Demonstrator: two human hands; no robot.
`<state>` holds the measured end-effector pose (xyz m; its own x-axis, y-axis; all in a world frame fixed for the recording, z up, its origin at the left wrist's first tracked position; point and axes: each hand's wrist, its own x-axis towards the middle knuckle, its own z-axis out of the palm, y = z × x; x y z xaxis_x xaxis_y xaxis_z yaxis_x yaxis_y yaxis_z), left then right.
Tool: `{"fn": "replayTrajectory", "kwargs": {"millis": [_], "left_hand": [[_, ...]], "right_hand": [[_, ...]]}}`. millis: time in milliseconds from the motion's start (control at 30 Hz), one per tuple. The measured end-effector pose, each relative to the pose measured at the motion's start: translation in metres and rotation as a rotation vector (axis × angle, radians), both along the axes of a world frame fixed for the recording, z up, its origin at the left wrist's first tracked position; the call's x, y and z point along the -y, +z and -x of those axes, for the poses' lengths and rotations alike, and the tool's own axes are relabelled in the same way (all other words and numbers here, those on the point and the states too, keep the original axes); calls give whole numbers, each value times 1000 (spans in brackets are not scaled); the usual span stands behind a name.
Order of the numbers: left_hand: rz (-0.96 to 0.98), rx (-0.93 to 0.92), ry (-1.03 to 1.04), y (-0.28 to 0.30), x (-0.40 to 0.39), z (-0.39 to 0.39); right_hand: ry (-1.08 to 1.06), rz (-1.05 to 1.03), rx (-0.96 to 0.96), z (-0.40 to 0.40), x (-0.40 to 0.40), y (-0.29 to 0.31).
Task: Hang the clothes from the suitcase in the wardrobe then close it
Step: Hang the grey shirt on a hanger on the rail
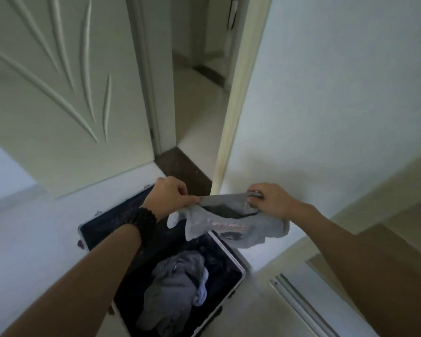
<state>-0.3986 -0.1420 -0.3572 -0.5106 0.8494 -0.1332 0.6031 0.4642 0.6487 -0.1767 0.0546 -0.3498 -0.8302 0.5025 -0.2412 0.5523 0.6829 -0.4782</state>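
Suitcase: the open suitcase (225, 257) lay on the pale floor (34, 239) below the person, its dark lining exposed and its silver rim showing along the right edge.
Clothes in the case: a crumpled grey garment (173, 285) sat in the near half of the suitcase, loose and unfolded.
Left arm: a dark scrunchie (145, 221) circled the wrist, above the far half of the case.
Left grip: the left hand (168, 194) was closed around one end of the light grey shirt (229, 227), fingers curled and pinching the cloth's top edge.
Right grip: the right hand (269, 199) was likewise curled on the other end of that edge, thumb and fingers clamping the fabric.
Held shirt: it hung between the two hands in the air, above the suitcase's far right side, drooping in folds with a faint printed patch visible.
Right foreground: a white track rail (299, 302) ran along the floor.
Beyond: a carved white door (66, 88) stood open onto a hallway (197, 98), with a plain wall (338, 81) to the right.
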Motion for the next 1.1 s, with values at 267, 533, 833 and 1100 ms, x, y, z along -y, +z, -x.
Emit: {"fn": "replayTrajectory", "kwargs": {"millis": [267,533,833,1100], "left_hand": [[-179,-374,-596,279,-20,-80],[-356,-756,-955,436,-46,-202],[-308,-1080,-913,478,-90,-381],[-709,-784,-646,485,-153,-530]], "right_hand": [[-172,-275,-176,-127,49,304],[-420,-674,-103,-292,87,441],[-799,-729,-257,-490,123,469],[-901,-575,-457,-606,88,460]]}}
